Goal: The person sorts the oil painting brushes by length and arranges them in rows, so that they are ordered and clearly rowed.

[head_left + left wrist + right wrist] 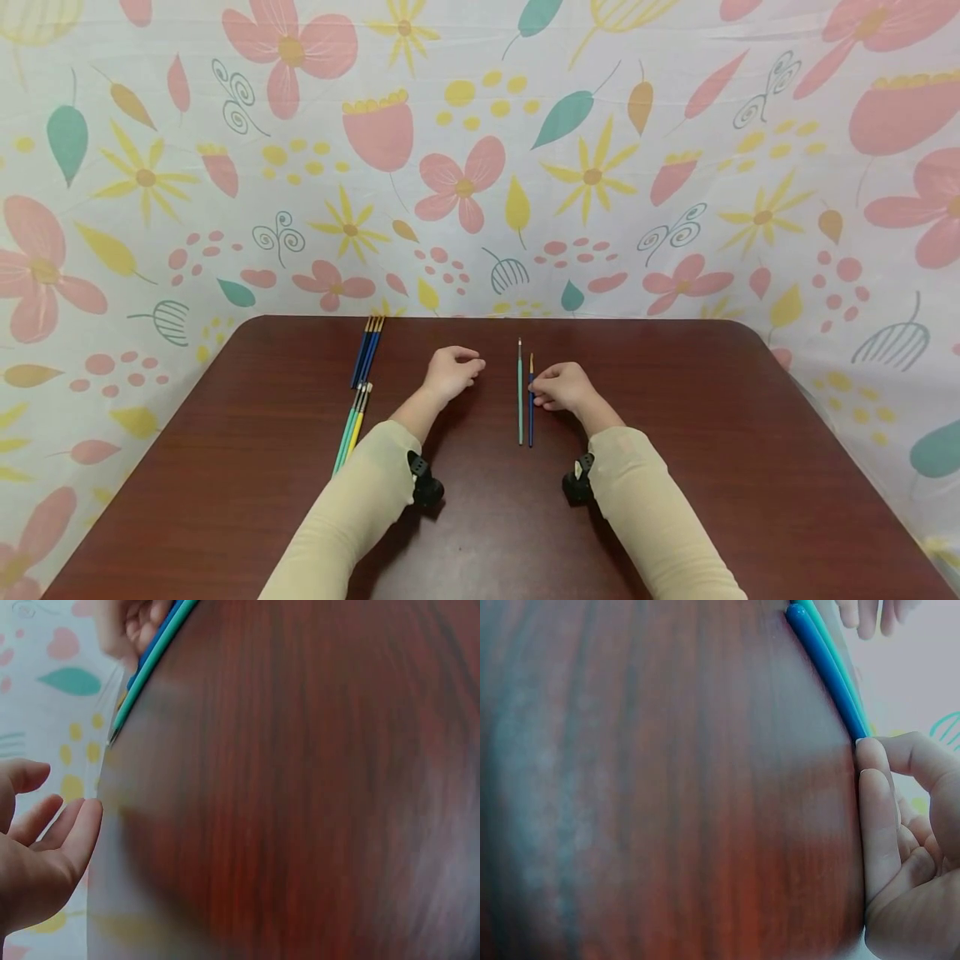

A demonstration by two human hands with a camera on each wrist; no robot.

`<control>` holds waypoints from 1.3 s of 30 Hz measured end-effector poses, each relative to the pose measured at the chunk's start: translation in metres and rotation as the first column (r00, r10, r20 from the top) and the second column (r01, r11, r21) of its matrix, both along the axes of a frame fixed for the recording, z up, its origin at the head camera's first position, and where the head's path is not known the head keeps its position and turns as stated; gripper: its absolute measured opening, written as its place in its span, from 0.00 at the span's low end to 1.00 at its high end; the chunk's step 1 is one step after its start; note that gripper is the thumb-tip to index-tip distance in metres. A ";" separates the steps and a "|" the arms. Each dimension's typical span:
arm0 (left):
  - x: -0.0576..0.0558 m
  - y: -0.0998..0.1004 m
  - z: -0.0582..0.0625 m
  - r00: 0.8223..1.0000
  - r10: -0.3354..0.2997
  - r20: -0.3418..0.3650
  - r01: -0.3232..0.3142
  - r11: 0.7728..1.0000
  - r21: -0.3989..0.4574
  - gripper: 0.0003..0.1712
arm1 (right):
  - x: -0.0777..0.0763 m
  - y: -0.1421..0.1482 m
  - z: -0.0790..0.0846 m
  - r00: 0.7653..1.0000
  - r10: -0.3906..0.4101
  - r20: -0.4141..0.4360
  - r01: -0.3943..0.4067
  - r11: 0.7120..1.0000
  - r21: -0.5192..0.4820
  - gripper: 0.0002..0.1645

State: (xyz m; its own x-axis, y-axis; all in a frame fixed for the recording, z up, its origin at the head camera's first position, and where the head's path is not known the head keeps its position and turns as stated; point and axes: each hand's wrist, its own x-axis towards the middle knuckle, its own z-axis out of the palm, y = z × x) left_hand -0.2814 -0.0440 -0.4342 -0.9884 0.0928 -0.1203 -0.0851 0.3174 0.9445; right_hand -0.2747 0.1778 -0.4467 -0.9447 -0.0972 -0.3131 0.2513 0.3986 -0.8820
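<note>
Near the middle of the table lie two paintbrushes side by side, bristles toward the far edge: a teal paintbrush (520, 400) and, just right of it, a blue paintbrush (531, 425). My right hand (564, 386) pinches the blue one with its fingertips; in the right wrist view the fingers (874, 754) meet its handle (825, 667). To the left of the pair, my left hand (452, 372) hovers over the table with fingers loosely bent and nothing in them. The left wrist view shows that hand (45, 855) apart from the teal brush (154, 664).
Several blue paintbrushes (366, 354) lie together at the far left of the brown table (675, 400). Nearer me, teal and yellow paintbrushes (352, 425) form another group, partly hidden by my left sleeve. A flower-patterned cloth (465, 250) hangs behind the table.
</note>
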 end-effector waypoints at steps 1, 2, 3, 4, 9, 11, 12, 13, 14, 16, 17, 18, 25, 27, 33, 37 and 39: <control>0.001 0.004 -0.001 1.000 -0.006 0.010 0.006 1.000 0.022 0.20 | 0.000 0.000 0.000 1.000 -0.002 0.000 0.002 1.000 0.000 0.13; 0.001 0.007 -0.002 1.000 -0.012 0.026 0.011 0.999 0.050 0.20 | 0.000 0.001 0.000 1.000 -0.003 0.000 0.003 1.000 0.000 0.13; 0.001 0.011 -0.003 0.999 -0.018 0.038 0.015 0.997 0.070 0.20 | 0.000 0.001 0.000 1.000 -0.006 0.001 0.006 1.000 0.001 0.13; 0.001 0.015 -0.005 0.999 -0.024 0.048 0.020 0.996 0.084 0.19 | 0.000 0.001 0.000 1.000 -0.013 0.004 0.013 1.000 0.000 0.13; 0.005 0.030 -0.009 0.992 -0.056 0.109 0.039 0.988 0.147 0.18 | 0.000 0.001 0.000 0.999 -0.039 0.015 0.039 0.999 0.000 0.12; 0.006 0.035 -0.010 0.990 -0.066 0.127 0.044 0.985 0.170 0.18 | 0.000 0.001 0.000 0.999 -0.039 0.014 0.039 0.999 0.001 0.12; 0.007 0.037 -0.010 0.989 -0.070 0.130 0.046 0.983 0.180 0.18 | 0.000 0.001 0.001 0.999 -0.037 0.013 0.037 0.999 0.003 0.12; 0.008 0.039 -0.010 0.988 -0.074 0.135 0.048 0.981 0.188 0.18 | 0.000 0.001 0.001 0.999 -0.039 0.016 0.039 0.999 0.003 0.12; 0.008 0.042 -0.009 0.987 -0.075 0.141 0.046 0.980 0.195 0.18 | 0.000 0.002 0.001 0.999 -0.036 0.013 0.036 0.999 0.004 0.13; 0.009 0.046 -0.008 0.985 -0.075 0.154 0.043 0.978 0.204 0.18 | 0.001 0.003 0.001 0.999 -0.030 0.012 0.030 1.000 0.007 0.13; 0.010 0.048 -0.008 0.984 -0.076 0.160 0.041 0.977 0.210 0.18 | 0.001 0.003 0.001 0.999 -0.030 0.012 0.030 1.000 0.010 0.13; 0.010 0.050 -0.007 0.983 -0.078 0.165 0.042 0.976 0.212 0.18 | 0.001 0.003 0.001 0.999 -0.035 0.013 0.035 0.999 0.011 0.13; 0.011 0.058 -0.003 0.976 -0.069 0.208 0.025 0.977 0.211 0.17 | 0.000 -0.001 -0.001 0.999 -0.031 0.012 0.031 0.999 0.013 0.13; 0.011 0.059 -0.003 0.973 -0.059 0.223 0.010 0.976 0.218 0.17 | 0.000 -0.003 -0.001 1.000 -0.016 0.008 0.016 1.000 0.010 0.13; 0.011 0.066 -0.004 0.967 -0.042 0.252 -0.020 0.971 0.238 0.17 | -0.001 -0.003 -0.002 1.000 -0.027 -0.001 0.027 0.999 0.021 0.13; 0.010 0.070 -0.002 0.964 -0.016 0.266 -0.047 0.972 0.229 0.16 | -0.001 -0.003 -0.001 0.999 -0.033 -0.001 0.033 0.999 0.026 0.13; 0.010 0.074 -0.002 0.963 0.000 0.270 -0.059 0.976 0.211 0.16 | -0.001 -0.002 0.000 0.999 -0.037 -0.003 0.037 0.999 0.023 0.13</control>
